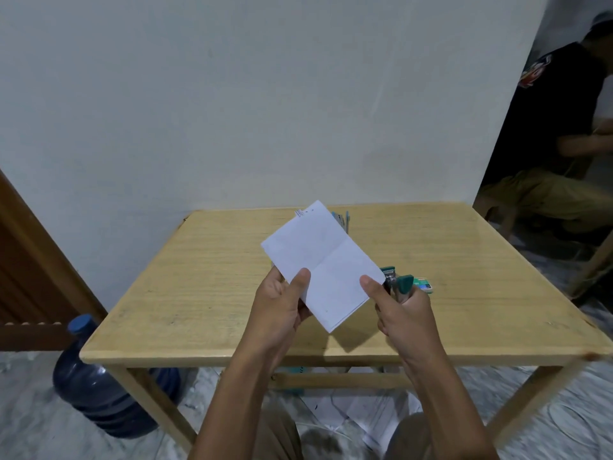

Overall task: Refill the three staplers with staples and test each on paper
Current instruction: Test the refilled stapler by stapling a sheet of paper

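Creased white paper (323, 265) in left hand (282, 303), teal stapler (396, 282) in right hand (403, 310).

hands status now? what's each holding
Left hand: closed on the folded paper.
Right hand: closed on the green stapler, thumb on paper.

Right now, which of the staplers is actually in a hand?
The green stapler, gripped in the right hand at the folded paper's right edge. Another stapler lies at the table's far edge, mostly hidden behind the paper.
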### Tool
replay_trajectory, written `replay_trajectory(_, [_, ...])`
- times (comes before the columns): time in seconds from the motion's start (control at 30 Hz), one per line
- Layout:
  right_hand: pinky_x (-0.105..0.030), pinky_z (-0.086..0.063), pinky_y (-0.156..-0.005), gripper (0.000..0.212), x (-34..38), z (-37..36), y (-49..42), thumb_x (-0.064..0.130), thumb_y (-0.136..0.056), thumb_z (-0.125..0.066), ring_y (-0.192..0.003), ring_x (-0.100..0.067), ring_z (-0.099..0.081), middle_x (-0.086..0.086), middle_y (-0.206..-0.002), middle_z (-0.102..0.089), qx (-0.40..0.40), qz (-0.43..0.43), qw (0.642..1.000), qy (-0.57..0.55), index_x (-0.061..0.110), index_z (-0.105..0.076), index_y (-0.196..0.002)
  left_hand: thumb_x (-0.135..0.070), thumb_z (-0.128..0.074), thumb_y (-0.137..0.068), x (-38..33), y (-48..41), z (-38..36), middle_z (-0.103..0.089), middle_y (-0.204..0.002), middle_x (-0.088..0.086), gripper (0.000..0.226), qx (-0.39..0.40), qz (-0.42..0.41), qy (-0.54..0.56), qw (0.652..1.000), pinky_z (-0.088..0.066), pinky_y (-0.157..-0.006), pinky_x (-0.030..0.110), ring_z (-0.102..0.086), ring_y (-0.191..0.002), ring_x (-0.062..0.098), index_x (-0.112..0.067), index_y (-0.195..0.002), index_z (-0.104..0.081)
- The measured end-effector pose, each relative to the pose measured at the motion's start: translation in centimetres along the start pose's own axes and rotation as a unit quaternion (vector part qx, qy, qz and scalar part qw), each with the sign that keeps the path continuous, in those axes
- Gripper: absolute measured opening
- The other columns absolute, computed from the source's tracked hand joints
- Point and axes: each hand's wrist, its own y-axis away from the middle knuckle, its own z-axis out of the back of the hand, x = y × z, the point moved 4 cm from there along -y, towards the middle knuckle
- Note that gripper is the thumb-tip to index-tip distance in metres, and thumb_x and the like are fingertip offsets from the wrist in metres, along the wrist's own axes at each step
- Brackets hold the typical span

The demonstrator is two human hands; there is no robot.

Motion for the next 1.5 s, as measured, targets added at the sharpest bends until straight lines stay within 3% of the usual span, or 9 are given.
replay_trajectory(0.17, [-0.021,-0.026,-0.043,0.022,-1.6,0.6,-0.1,0.038,-0.086,-0.072,-0.046,-0.011,-0.028,0.008,-0.049,-0.036,-0.036,-0.037,0.997,-0.06,0.017,-0.068,-0.089,-0.016,-0.051,-0.1,-0.2,0.1,0.7,-0.074,-0.112,0.004,0.026,0.01,-0.014,-0.071,0.997,-0.056,-0.085,0.041,-0.071,-0.103,0.023,-0.019,-0.126,-0.056])
replay_trajectory(0.33, [-0.029,-0.049,-0.062,0.021,-1.7,0.9,-0.2,0.034,-0.08,-0.078,-0.063,-0.011,-0.063,0.006,-0.066,-0.068,-0.001,-0.039,0.999,-0.001,0.014,-0.071,-0.08,-0.014,-0.052,-0.099,-0.3,0.5,1.0,-0.075,-0.111,0.003,0.034,0.086,0.01,-0.157,0.984,-0.057,-0.084,0.044,-0.071,-0.102,0.024,-0.025,-0.131,-0.053])
replay_trajectory(0.47, [-0.022,-0.025,-0.041,0.02,-0.8,2.0,-0.8,0.035,-0.083,-0.075,-0.045,-0.01,-0.025,0.009,-0.05,-0.034,0.003,-0.028,1.0,0.009,0.017,-0.066,-0.081,-0.013,-0.05,-0.099,-0.5,0.7,1.5,-0.073,-0.114,0.006,0.036,0.124,0.03,-0.17,0.977,-0.059,-0.082,0.045,-0.07,-0.103,0.028,-0.023,-0.134,-0.052])
replay_trajectory(0.67, [-0.021,-0.023,-0.041,0.035,1.0,0.9,-1.4,0.035,-0.079,-0.075,-0.044,-0.01,-0.021,0.008,-0.05,-0.028,0.066,0.017,0.997,0.028,0.009,-0.055,-0.068,-0.009,-0.052,-0.099,0.0,1.1,0.9,-0.077,-0.103,0.004,0.029,0.189,0.066,-0.221,0.954,-0.058,-0.07,0.028,-0.073,-0.093,0.023,-0.023,-0.122,-0.059])
replay_trajectory(0.8, [-0.028,-0.017,-0.047,0.026,0.5,1.2,-1.7,0.023,-0.085,-0.073,-0.047,-0.014,-0.018,0.002,-0.053,-0.024,0.053,0.018,0.998,0.001,0.016,-0.061,-0.063,-0.009,-0.053,-0.098,-0.6,1.0,1.4,-0.077,-0.095,0.003,0.025,0.16,0.074,-0.196,0.965,-0.055,-0.063,0.024,-0.074,-0.082,0.019,-0.018,-0.119,-0.063])
replay_trajectory(1.0, [-0.024,-0.023,-0.043,0.021,-1.2,1.2,-1.4,0.02,-0.087,-0.073,-0.043,-0.009,-0.025,-0.002,-0.067,-0.041,-0.078,-0.044,0.978,-0.19,0.021,-0.062,-0.069,-0.036,-0.052,-0.093,1.6,-0.6,3.2,-0.065,-0.088,0.013,0.034,-0.001,0.101,0.061,0.993,-0.054,-0.06,0.034,-0.06,-0.068,0.026,-0.007,-0.105,-0.066])
replay_trajectory(1.17, [-0.017,-0.028,-0.035,0.01,-1.6,-0.3,-0.6,0.022,-0.087,-0.072,-0.04,-0.006,-0.028,0.007,-0.074,-0.054,-0.135,-0.114,0.929,-0.324,0.022,-0.063,-0.083,-0.02,-0.055,-0.076,4.8,1.1,1.3,-0.065,-0.094,0.025,0.034,0.014,0.104,0.254,0.961,-0.055,-0.054,0.035,-0.064,-0.064,0.035,-0.003,-0.104,-0.06])
replay_trajectory(1.37, [-0.02,-0.028,-0.036,0.015,-1.0,-2.2,0.3,0.026,-0.086,-0.073,-0.035,-0.006,-0.03,0.007,-0.06,-0.044,-0.148,-0.136,0.92,-0.338,0.02,-0.06,-0.089,-0.031,-0.075,-0.064,5.4,2.7,-1.3,-0.068,-0.108,0.015,0.065,0.117,0.063,0.041,0.99,-0.053,-0.064,0.033,-0.065,-0.072,0.025,-0.009,-0.122,-0.059])
replay_trajectory(1.5, [-0.024,-0.027,-0.044,0.019,-1.4,-3.5,1.4,0.029,-0.084,-0.074,-0.04,-0.01,-0.028,0.003,-0.053,-0.034,-0.117,-0.138,0.946,-0.268,0.02,-0.059,-0.08,-0.068,-0.077,-0.06,4.6,3.0,-2.4,-0.072,-0.082,0.005,0.061,0.006,0.058,-0.076,0.995,-0.053,-0.074,0.035,-0.064,-0.075,0.018,-0.018,-0.095,-0.075])
